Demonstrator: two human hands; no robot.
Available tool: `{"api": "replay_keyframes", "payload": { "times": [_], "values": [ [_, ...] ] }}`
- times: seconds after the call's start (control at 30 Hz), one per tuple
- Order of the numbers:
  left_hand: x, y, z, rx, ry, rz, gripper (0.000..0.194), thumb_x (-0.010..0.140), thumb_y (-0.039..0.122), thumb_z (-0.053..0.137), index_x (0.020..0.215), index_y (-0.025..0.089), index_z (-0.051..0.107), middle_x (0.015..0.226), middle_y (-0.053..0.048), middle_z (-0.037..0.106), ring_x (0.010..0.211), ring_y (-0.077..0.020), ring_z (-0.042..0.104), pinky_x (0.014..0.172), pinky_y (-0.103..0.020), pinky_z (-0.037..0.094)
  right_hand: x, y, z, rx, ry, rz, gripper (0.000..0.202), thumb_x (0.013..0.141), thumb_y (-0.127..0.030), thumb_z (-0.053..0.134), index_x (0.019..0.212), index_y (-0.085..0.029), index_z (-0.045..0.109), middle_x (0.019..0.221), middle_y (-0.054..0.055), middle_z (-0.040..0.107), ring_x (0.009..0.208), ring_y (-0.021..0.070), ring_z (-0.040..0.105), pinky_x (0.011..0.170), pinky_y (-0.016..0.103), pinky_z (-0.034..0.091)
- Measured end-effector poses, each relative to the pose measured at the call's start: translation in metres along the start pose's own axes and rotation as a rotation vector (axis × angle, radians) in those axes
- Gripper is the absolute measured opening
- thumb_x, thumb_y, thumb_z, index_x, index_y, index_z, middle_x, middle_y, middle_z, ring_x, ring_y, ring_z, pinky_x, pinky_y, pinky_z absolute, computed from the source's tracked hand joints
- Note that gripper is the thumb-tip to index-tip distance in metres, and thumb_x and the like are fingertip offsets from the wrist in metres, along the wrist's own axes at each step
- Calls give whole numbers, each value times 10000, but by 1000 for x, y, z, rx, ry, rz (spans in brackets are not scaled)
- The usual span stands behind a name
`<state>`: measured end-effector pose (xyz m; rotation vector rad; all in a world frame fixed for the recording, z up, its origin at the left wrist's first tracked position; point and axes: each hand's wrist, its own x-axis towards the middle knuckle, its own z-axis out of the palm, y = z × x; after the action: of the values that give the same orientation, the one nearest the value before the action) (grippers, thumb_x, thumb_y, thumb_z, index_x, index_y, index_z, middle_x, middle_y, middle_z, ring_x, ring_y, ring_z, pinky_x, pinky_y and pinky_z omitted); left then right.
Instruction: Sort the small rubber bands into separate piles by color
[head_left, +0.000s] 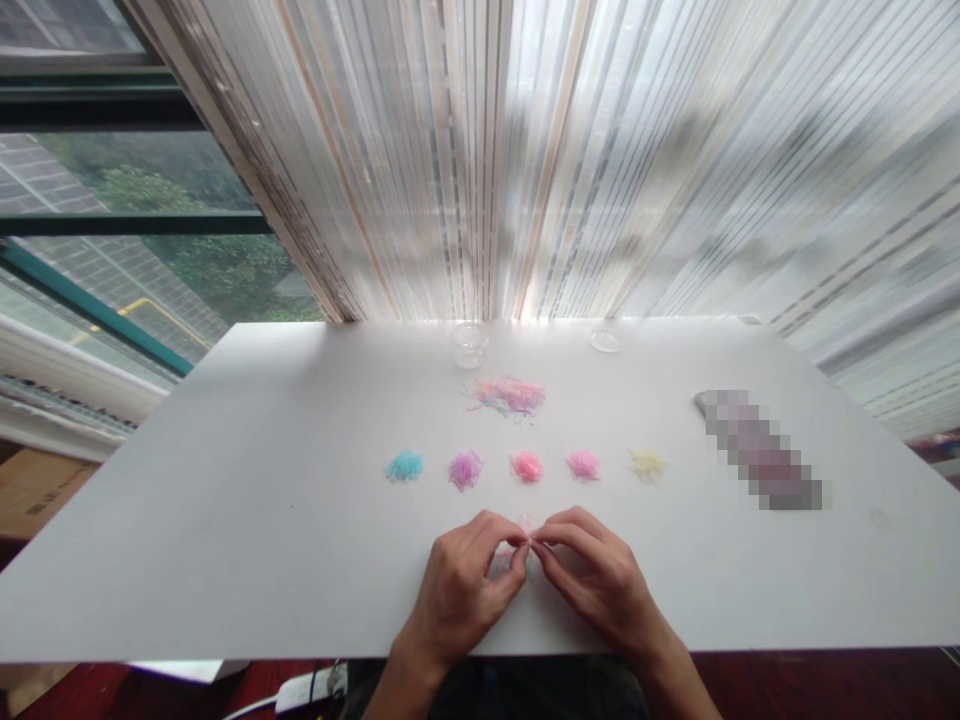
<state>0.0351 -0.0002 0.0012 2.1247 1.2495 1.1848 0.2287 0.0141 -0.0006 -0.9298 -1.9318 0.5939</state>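
Observation:
My left hand [474, 575] and my right hand [600, 570] meet near the table's front edge, thumbs and fingertips pinched together. Between the fingertips is a tiny pale pink strand, probably a small rubber band [528, 538]. A few more pastel bits lie beneath the hands, partly hidden. Beyond them, small piles form a row from left to right: turquoise [405, 465], purple [466, 468], coral pink [528, 466], light pink [583, 464] and pale yellow [647, 464]. A larger mixed-colour pile [511, 396] of the same thin bands lies behind the row.
A clear plastic cup [470, 347] stands at the back of the white table [225, 500], with a clear round lid [605, 342] to its right. A pixelated object [761, 450] lies on the right. Striped curtains and a window border the far side. A power strip [311, 690] is below the front edge.

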Motion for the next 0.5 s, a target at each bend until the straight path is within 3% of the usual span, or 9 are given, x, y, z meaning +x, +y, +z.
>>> {"api": "replay_keyframes", "payload": {
  "times": [0.5],
  "values": [
    [0, 2, -1, 31, -11, -73, 79, 954, 139, 596, 919, 207, 612, 809, 7, 667, 594, -112, 553, 543, -228, 407, -1, 1, 0, -6, 11, 18, 150, 969, -109, 618, 1060, -220, 661, 887, 37, 700, 779, 159, 670, 714, 273, 576]
  ]
}}
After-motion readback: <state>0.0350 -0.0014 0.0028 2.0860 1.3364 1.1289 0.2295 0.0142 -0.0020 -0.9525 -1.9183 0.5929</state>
